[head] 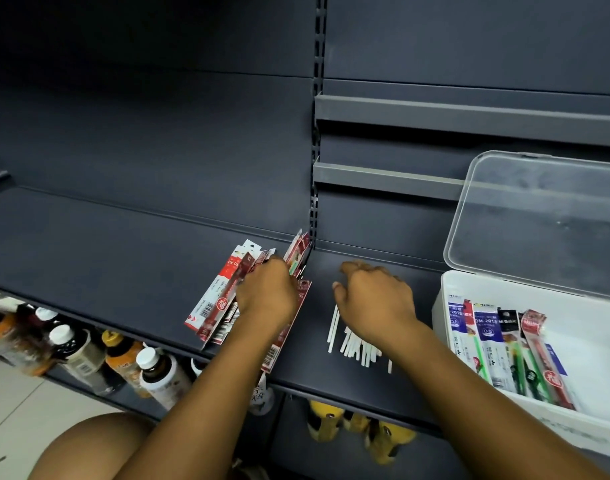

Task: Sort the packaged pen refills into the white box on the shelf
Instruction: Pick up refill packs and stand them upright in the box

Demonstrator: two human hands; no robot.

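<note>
A dark grey metal shelf (123, 258) with a matching back panel fills the view, and bottled drinks (89, 355) stand on the shelf below. A loose pile of red-and-white packaged pen refills (220, 303) in flat, glossy plastic sleeves lies on the shelf under and around the left hand (267, 296), which rests knuckles-up on the pile with its fingers curled down into the packets; whether it has actually gripped one cannot be told. The right hand (374, 303) hovers just beside it, fingers loosely bent and holding nothing, above a small scatter of thin white sticks (352, 344) lying on the shelf. At the right edge sits the white rectangular plastic box (445, 327), well apart from the left hand and near the right forearm. Its clear hinged lid (538, 216) stands open against the back panel. Inside the box, several refill packets (504, 348) in blue, black, green and red lie side by side along its left part.
</note>
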